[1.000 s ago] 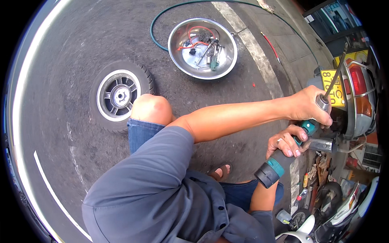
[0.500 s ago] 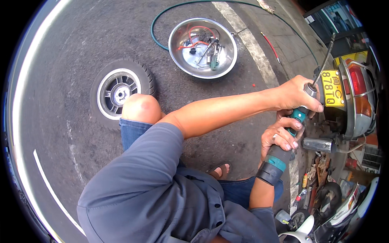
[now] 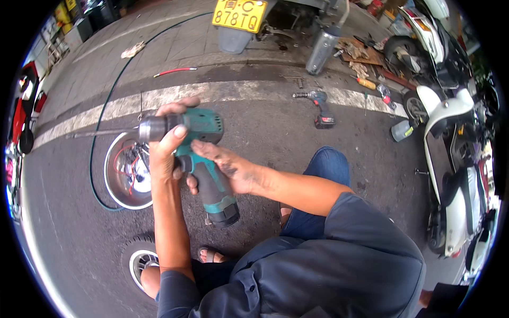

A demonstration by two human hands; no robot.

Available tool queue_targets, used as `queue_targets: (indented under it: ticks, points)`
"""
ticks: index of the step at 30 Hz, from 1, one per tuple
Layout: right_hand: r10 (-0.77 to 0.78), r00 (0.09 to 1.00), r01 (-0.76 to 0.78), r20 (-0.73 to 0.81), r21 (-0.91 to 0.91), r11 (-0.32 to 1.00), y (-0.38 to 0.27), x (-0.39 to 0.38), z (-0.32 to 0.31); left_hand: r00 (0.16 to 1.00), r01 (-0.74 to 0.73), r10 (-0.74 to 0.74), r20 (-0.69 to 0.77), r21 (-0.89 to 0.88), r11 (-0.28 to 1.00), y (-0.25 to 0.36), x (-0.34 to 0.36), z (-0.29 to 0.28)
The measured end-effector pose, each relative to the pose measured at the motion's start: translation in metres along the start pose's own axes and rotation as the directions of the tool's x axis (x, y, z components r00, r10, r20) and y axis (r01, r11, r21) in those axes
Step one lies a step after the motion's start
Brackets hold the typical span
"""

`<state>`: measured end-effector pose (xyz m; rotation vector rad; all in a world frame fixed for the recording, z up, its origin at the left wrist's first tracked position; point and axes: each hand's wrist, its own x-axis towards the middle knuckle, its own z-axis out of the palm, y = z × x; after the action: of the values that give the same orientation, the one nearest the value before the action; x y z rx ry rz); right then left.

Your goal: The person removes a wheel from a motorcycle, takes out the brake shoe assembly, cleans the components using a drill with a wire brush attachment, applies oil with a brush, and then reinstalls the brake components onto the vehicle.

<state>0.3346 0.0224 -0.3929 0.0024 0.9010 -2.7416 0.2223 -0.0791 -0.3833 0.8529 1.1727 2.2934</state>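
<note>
I hold a green and black cordless drill (image 3: 210,179) in front of me, its long thin bit pointing left. My left hand (image 3: 168,139) is closed round the front of the drill, by the chuck, with the thumb across its near side. On the grip is my right hand (image 3: 233,165), smudged dark; its thumb lies over the back of the handle, and fingertips show on the trigger side. Below and left of the drill sits a steel bowl (image 3: 113,185) with red cord and tools in it, partly hidden by my left forearm.
A second drill (image 3: 319,106) lies on the asphalt to the right. A wheel with a tyre (image 3: 133,252) is beside my left knee. Ahead are a vehicle's yellow plate (image 3: 238,15) and a silver muffler (image 3: 322,50). A green hose (image 3: 102,114) curves at left; scooters (image 3: 448,114) stand at right.
My view has swung to the right. The drill has come from pointing up and away to lying across in front of me, bit to the left; both hands stay on it.
</note>
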Motion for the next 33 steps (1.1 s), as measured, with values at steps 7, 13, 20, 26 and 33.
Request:
queue_targets:
  ticks: [7,13,20,26,33]
  points:
    - [0.017,0.97,-0.065,0.243,0.188,0.98,0.029,-0.015,0.011,0.901,-0.336,0.242,0.36,0.224,0.915,0.021,0.0,-0.007]
    - [0.046,0.924,-0.144,0.381,0.234,0.962,0.04,-0.022,0.015,0.719,-0.257,0.215,0.661,-0.034,0.966,0.028,0.006,-0.015]
    - [-0.044,0.972,0.019,0.232,0.109,0.994,-0.004,-0.014,0.0,0.958,-0.286,0.285,0.031,0.025,0.958,0.011,0.012,0.021]
    - [-0.119,0.938,0.101,0.324,0.072,0.992,-0.029,-0.022,0.009,0.881,-0.397,0.379,0.282,0.008,0.918,0.013,0.012,0.028]
    - [-0.534,0.837,0.456,0.12,-0.693,0.559,-0.082,-0.012,-0.003,0.991,-0.004,0.123,-0.058,0.893,0.449,0.049,-0.012,-0.05]
